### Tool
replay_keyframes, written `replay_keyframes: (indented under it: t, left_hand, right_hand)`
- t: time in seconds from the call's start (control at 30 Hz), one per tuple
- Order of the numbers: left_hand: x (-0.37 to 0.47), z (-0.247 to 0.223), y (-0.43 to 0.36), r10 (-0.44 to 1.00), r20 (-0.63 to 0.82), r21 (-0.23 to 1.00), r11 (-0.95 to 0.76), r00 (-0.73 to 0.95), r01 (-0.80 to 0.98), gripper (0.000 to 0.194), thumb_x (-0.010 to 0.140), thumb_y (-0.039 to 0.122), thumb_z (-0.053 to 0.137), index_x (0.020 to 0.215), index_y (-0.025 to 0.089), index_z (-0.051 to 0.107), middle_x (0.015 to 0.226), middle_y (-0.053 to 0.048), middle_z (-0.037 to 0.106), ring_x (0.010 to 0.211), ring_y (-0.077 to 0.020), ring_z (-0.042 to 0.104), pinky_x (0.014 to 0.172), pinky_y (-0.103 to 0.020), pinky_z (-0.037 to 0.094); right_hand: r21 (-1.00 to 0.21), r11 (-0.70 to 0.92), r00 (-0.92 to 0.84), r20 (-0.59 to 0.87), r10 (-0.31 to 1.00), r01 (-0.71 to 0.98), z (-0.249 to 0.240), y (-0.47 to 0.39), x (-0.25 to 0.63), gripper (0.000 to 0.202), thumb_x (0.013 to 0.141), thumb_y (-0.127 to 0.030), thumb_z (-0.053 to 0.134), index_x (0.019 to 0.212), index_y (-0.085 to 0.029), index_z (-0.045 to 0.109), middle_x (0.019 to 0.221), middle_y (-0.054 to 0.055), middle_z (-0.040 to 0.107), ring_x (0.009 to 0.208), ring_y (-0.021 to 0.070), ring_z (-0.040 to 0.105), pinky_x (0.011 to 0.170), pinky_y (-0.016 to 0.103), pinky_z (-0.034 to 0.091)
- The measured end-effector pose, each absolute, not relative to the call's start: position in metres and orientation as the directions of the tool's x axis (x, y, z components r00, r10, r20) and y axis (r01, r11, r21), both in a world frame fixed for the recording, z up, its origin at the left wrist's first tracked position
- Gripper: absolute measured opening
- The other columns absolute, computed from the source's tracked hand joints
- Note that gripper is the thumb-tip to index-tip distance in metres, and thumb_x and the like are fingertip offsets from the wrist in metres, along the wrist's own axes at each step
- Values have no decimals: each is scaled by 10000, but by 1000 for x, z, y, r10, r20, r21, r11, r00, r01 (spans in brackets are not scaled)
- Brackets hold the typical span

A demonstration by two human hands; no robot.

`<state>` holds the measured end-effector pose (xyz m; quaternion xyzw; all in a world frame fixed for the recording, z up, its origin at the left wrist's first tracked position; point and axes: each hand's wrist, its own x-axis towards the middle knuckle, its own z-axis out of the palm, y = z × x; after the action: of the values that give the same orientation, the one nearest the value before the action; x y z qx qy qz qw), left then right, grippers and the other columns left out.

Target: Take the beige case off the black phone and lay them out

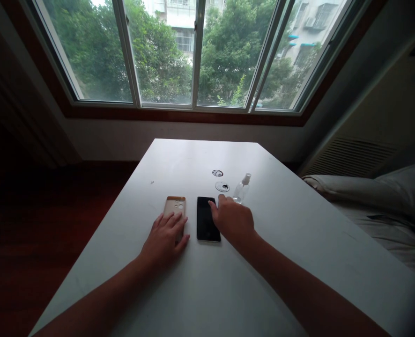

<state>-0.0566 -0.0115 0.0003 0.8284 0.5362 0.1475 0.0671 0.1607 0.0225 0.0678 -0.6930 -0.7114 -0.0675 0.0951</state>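
A beige phone case (171, 206) with an orange-brown top edge and camera cut-outs lies on the white table. My left hand (165, 236) rests over its lower part, fingers spread and the thumb out to the right. To the right of the case is a black smartphone (205, 222), dark screen facing up. My right hand (234, 217) is closed at the phone's upper right edge, with the thumb over that edge; the curled fingers are mostly hidden. Just behind this hand stands a small clear spray bottle (241, 191) with a white cap.
Two round cable holes, a far one (218, 173) and a nearer one (222, 186), are set in the white table (193, 154). A tiny dark speck (151, 182) lies to the left. Behind the table is a wide window (193, 56); a grey cushioned seat (362, 201) is at right.
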Motion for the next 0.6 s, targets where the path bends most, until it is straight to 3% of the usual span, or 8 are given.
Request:
replay_keyframes:
  t: [0.13, 0.23, 0.4, 0.6]
  left_hand:
    - [-57, 2, -12, 919, 144, 267, -392, 366, 880, 560, 1017, 520, 380, 1526, 292, 426, 1571, -24, 410, 1471, -264, 339, 1230, -544, 225]
    - [-55, 0, -10, 923, 136, 273, -385, 361, 881, 560, 1018, 530, 372, 1528, 304, 419, 1577, -13, 399, 1476, -266, 330, 1225, -554, 236]
    - [-50, -5, -5, 923, 123, 272, -385, 365, 882, 561, 1019, 537, 370, 1526, 302, 421, 1573, -8, 406, 1476, -267, 326, 1214, -573, 251]
    - [-42, -9, 4, 913, 133, 236, -406, 385, 883, 563, 1016, 555, 375, 1514, 301, 438, 1576, 0, 399, 1475, -264, 323, 1203, -573, 273]
  right_hand:
    - [-73, 126, -95, 331, 939, 989, 51, 26, 198, 405, 1040, -398, 347, 1077, -129, 647, 942, 130, 663, 684, 244, 619, 548, 322, 380]
    - [-164, 191, -109, 413, 904, 968, 30, 27, 220, 347, 1033, -385, 393, 1142, -161, 634, 1047, 96, 668, 739, 209, 622, 587, 309, 416]
    - [-416, 153, 108, 538, 836, 896, 3, 45, 256, 310, 990, -452, 491, 1127, -185, 567, 1000, 57, 632, 730, 169, 598, 612, 300, 462]
    - [-655, 166, 288, 526, 800, 737, -19, 83, 286, 516, 898, -527, 626, 1228, -165, 463, 1168, 130, 598, 1033, 238, 626, 860, 387, 556]
